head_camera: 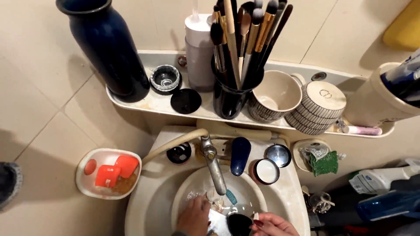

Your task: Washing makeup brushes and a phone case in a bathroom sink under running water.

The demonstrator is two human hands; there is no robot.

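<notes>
Both hands sit low in the sink basin [162, 205] — left hand [194, 217] pressing a white cloth [217, 220], right hand [271, 225] pinching a black brush head [239, 223] — under the tap [214, 168].

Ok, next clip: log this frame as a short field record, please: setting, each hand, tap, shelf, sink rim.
setting: wash basin under a wall shelf, seen from above
left hand: left hand low in the basin, on a white item that is partly cut off
right hand: right hand fingers on a small black object
tap: metal tap over the basin; whether water runs cannot be told
shelf: dark blue vase, black cup of makeup brushes, two striped mugs
sink rim: dark blue bottle, open jar
</notes>
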